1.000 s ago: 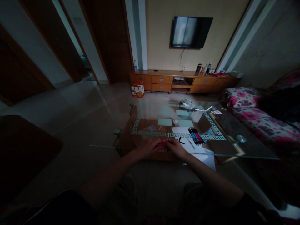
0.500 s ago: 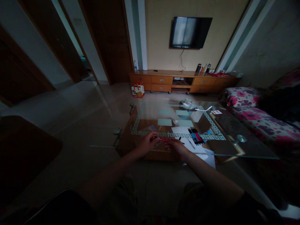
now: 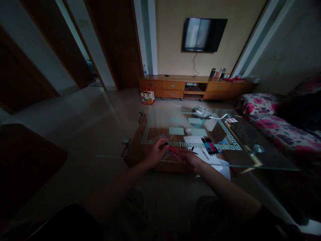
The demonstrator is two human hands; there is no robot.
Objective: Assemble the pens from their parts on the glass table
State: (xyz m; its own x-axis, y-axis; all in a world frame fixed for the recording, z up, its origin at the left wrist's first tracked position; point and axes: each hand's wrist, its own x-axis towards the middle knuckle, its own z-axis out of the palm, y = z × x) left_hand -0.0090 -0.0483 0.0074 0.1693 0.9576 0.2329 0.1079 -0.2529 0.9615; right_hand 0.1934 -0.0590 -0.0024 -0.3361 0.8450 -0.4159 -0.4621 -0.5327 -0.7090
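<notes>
A red pen with a black end (image 3: 172, 148) spans the gap between my two hands above the near edge of the glass table. My left hand (image 3: 158, 151) pinches its black end. Around the red end the fingers of my right hand (image 3: 187, 158) are closed. Just right of them, small black pieces (image 3: 193, 150) lie by a white sheet of paper (image 3: 198, 140). On that paper rests a row of several black, blue and red pens (image 3: 210, 146), with a single slim grey stick (image 3: 205, 153) beside it.
The glass table (image 3: 271, 162) has a patterned border. A crumpled clear plastic bag (image 3: 200, 111) and a red-and-white card (image 3: 231, 120) lie toward its far side. A flowered sofa (image 3: 281, 129) stands to the right. Beyond are a gift bag (image 3: 147, 97) and a wooden TV cabinet (image 3: 173, 86).
The pen has tilted, its black end now higher, and more of its red part shows. My left hand has risen slightly and moved left; my right hand has shifted a little left.
</notes>
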